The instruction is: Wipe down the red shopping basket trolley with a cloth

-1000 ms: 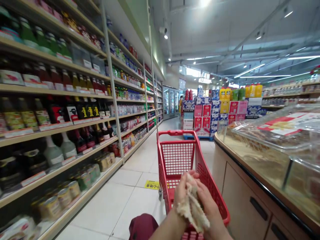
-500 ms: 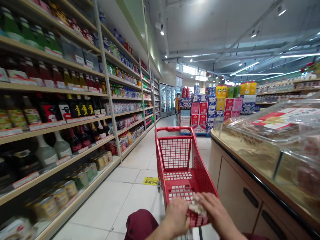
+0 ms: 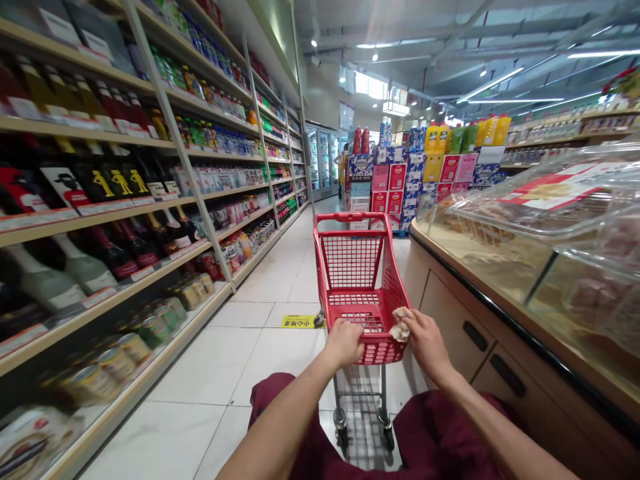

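A red shopping cart [image 3: 359, 267] stands in the aisle right in front of me, its basket bare. My left hand [image 3: 344, 341] is closed over the near rim of the cart. My right hand [image 3: 426, 340] rests on the same rim at its right corner and pinches a crumpled cream cloth [image 3: 401, 324] against it. Both arms reach forward over my dark red trousers.
Long shelves [image 3: 115, 213] of bottles, jars and tins run along the left. A counter with clear display covers [image 3: 540, 220] lines the right. Stacked drink cartons [image 3: 395, 187] and fridges [image 3: 323, 160] stand at the aisle's far end. A yellow floor sticker [image 3: 299, 322] lies left of the cart.
My hands came down from holding the cloth up between them and settled on the cart's rim. The cloth stayed in my right hand. The view tilted down and the cart sits farther ahead.
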